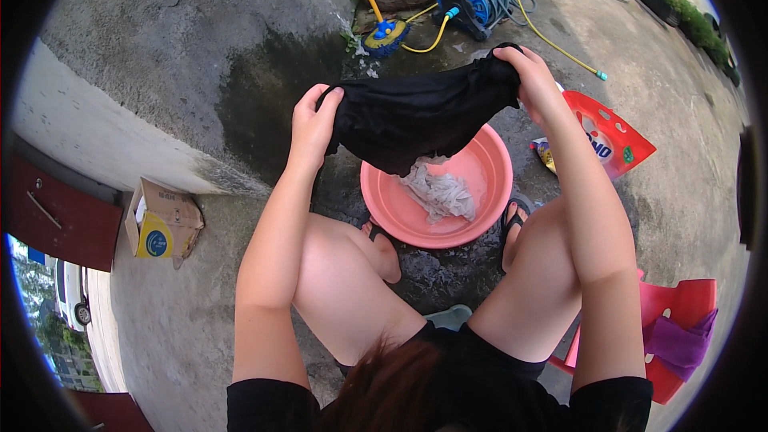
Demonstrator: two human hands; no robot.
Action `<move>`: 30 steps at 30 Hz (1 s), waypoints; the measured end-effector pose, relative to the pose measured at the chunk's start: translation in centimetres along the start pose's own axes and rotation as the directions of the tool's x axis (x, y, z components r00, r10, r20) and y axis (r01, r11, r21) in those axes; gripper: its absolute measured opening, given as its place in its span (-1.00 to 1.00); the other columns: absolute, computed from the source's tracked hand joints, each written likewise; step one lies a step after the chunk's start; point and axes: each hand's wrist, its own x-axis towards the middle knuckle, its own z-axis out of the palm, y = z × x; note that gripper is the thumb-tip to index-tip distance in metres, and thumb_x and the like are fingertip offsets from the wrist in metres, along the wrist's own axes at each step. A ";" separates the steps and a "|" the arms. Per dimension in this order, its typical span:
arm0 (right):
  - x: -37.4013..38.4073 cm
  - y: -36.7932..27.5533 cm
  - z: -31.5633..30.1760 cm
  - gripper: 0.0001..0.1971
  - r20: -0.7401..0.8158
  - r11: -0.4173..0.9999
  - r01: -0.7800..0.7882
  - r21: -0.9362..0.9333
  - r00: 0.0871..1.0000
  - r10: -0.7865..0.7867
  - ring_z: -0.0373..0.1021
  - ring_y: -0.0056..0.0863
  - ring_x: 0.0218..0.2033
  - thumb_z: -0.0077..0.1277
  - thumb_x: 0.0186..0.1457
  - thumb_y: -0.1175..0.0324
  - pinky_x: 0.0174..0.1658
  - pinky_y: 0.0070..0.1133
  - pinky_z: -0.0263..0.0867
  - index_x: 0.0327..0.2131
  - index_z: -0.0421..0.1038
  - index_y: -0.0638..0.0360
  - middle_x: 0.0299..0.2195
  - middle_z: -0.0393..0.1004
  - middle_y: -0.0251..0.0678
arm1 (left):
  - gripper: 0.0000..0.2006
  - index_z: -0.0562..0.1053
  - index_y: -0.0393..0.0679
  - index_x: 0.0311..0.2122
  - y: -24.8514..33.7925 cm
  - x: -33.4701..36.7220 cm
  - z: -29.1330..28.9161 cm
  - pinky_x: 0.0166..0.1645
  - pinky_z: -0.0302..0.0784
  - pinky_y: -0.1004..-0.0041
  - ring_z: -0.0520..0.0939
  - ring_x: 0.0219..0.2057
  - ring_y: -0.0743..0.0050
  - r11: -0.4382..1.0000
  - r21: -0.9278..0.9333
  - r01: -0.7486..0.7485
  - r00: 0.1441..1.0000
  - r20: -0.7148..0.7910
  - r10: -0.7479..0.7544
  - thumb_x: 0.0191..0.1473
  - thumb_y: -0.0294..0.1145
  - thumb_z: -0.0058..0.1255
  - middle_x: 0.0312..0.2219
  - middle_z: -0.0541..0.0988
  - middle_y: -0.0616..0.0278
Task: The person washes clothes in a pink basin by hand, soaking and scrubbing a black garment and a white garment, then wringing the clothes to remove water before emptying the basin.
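Observation:
A black cloth garment (420,108) hangs stretched between my two hands, above the far part of a pink basin (368,196). My left hand (314,124) is closed on its left end, with the thumb on top. At its right end my right hand (538,84) grips the bunched edge. The exact kind of garment does not show. Inside the basin lies a crumpled, wet light-grey cloth (440,194), partly in water. The basin stands on wet ground between my feet.
A red detergent bag (620,132) stands right of the basin. Beyond are a yellow-handled mop (387,34) and a hose reel (472,4). A cardboard box (168,220) sits left by a wall. Near right, a red chair (696,300) carries a purple cloth (680,344).

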 end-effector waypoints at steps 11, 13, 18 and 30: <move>-0.4 -0.4 0.1 -0.57 0.059 1.000 -0.001 -0.021 0.998 0.002 0.29 -0.66 -0.47 0.03 -0.15 0.21 -0.48 -0.70 0.14 -0.20 0.28 0.26 -0.46 0.38 -0.39 | -0.84 0.40 -0.18 -0.50 0.0 0.0 0.0 -0.54 0.17 0.68 0.29 -0.63 0.80 1.000 -0.004 0.012 1.000 -0.008 -0.012 0.01 -0.34 -0.07 -0.68 0.35 0.51; -0.6 -0.5 0.2 -0.57 0.041 1.000 -0.001 -0.019 0.999 0.001 0.29 -0.65 -0.47 0.03 -0.15 0.21 -0.48 -0.70 0.14 -0.20 0.29 0.26 -0.46 0.38 -0.39 | -0.84 0.40 -0.18 -0.50 0.1 -0.1 0.1 -0.54 0.17 0.68 0.28 -0.63 0.81 1.000 0.001 0.007 1.000 -0.010 -0.007 0.02 -0.34 -0.07 -0.68 0.34 0.52; -0.5 -0.4 0.2 -0.57 0.038 1.000 0.003 -0.022 0.999 -0.002 0.29 -0.64 -0.46 0.03 -0.15 0.21 -0.46 -0.69 0.15 -0.21 0.29 0.27 -0.45 0.39 -0.38 | -0.84 0.40 -0.19 -0.50 -0.1 0.0 -0.1 -0.53 0.17 0.68 0.28 -0.62 0.81 1.000 0.003 0.000 1.000 -0.003 0.000 0.01 -0.34 -0.07 -0.67 0.34 0.52; -2.3 0.3 1.5 -0.45 0.027 0.984 -0.027 -0.175 0.999 0.032 0.33 -0.47 -0.30 0.02 -0.17 0.15 -0.20 -0.61 0.21 -0.15 0.25 0.38 -0.33 0.40 -0.18 | -0.84 0.40 -0.19 -0.49 -0.9 0.1 -0.1 -0.52 0.20 0.67 0.30 -0.61 0.79 0.996 0.092 0.013 1.000 -0.006 -0.012 0.00 -0.33 -0.06 -0.67 0.36 0.49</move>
